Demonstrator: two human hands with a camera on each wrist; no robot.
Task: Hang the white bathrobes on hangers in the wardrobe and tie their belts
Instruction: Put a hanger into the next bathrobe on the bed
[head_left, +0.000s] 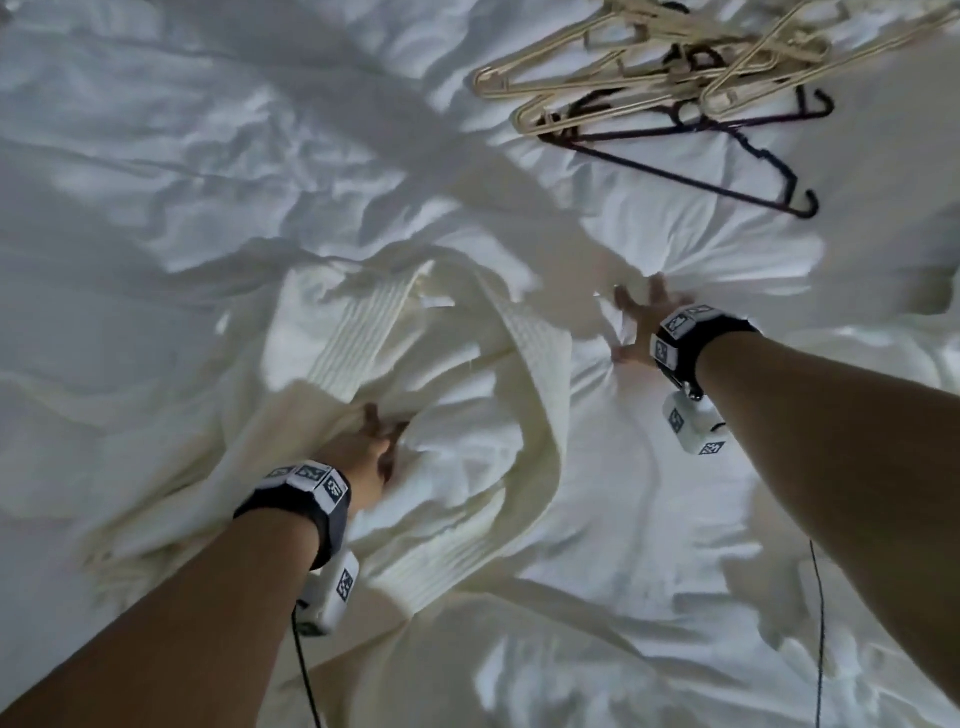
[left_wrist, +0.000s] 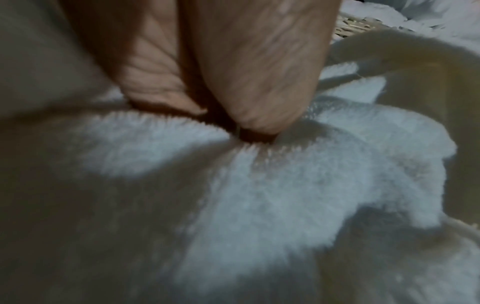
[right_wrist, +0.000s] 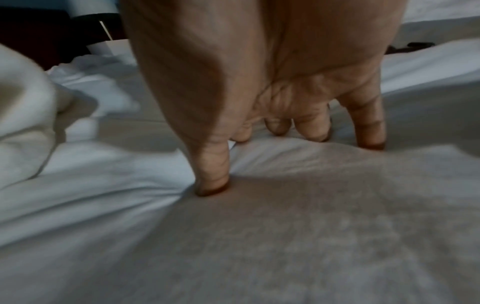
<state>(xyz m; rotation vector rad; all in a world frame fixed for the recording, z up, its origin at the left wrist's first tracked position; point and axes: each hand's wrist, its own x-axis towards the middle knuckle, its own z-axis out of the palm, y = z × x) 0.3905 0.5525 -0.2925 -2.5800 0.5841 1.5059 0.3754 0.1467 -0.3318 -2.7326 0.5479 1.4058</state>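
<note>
A white terry bathrobe (head_left: 467, 415) lies crumpled on the bed, its ribbed collar band (head_left: 358, 332) curving round the middle. My left hand (head_left: 376, 441) is dug into the robe's inner fabric. In the left wrist view the thumb and fingers (left_wrist: 233, 127) pinch a fold of the terry cloth (left_wrist: 259, 195), and creases radiate from the pinch. My right hand (head_left: 641, 322) is to the right of the robe, fingers spread. Its fingertips (right_wrist: 369, 144) and thumb press into the bed sheet (right_wrist: 285, 236) and hold nothing. An edge of the robe (right_wrist: 23, 113) shows at the left.
A tangle of cream hangers (head_left: 675, 67) lies at the far right of the bed, with a dark hanger (head_left: 727, 171) under and beside them. Rumpled white bedding (head_left: 156, 182) fills the rest. Thin black cables (head_left: 821, 623) trail from both wrists.
</note>
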